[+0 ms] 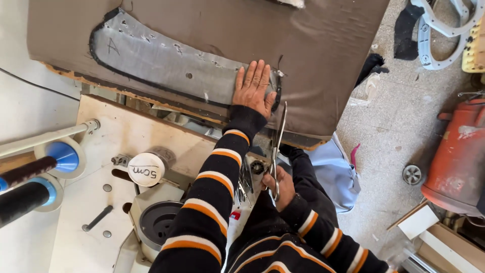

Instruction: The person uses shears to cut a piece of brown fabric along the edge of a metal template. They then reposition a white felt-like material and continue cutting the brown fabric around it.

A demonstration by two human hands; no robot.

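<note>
Head view looks down on a workbench: the left hand [255, 87] lies flat, fingers spread, pressing the end of a grey curved template [161, 60] onto brown fabric [212, 20]. Just beside it, the right hand [281, 187] is closed round the handles of scissors [277, 146], whose blades point up at the fabric's near edge.

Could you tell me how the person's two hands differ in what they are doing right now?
The left hand lies flat, fingers spread, on the grey template; the right hand is closed round the scissors. The left is stretched farther forward than the right. Both wear striped sleeves.
</note>
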